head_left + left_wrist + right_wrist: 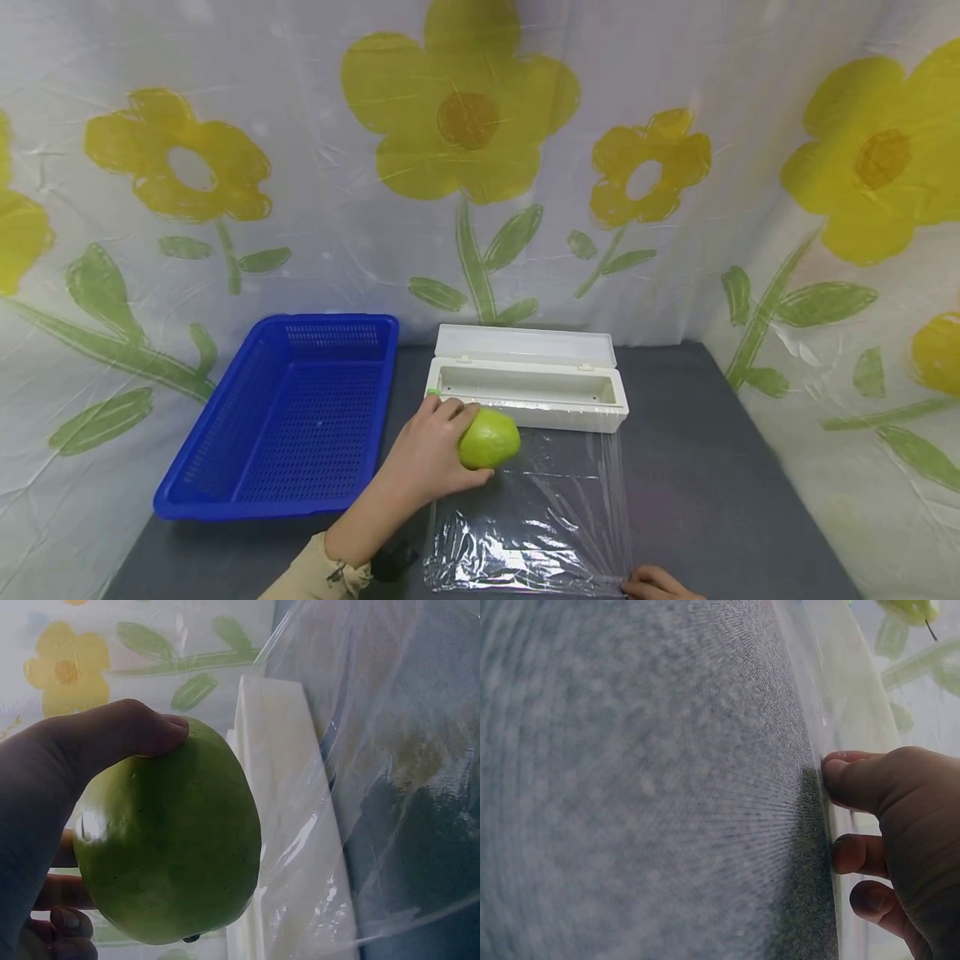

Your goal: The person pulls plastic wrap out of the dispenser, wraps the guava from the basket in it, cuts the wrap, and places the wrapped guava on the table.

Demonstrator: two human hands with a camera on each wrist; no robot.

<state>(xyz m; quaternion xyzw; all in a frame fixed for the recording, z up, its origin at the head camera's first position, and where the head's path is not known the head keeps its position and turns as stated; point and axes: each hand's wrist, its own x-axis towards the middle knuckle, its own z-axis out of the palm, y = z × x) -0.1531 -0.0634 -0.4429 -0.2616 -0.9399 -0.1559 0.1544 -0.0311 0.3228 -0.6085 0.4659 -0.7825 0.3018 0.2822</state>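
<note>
My left hand [433,446] grips a green pear [491,439], its thumb and fingers curled round the sides. The pear is over a sheet of clear plastic wrap [517,517] that stretches toward me from a white wrap dispenser [525,417]. In the left wrist view, the pear [172,840] shows small dark specks and a dark nub at its lower end. My right hand [658,583] pinches the near right corner of the wrap, partly cut off by the frame. In the right wrist view, thumb and fingertips [840,776] hold the film's edge.
A blue perforated plastic basket [322,433] stands on the left of the dark grey table [720,483]. The dispenser's lid [525,343] is raised at the back. Flower-printed curtains [315,208] hang behind and beside the table.
</note>
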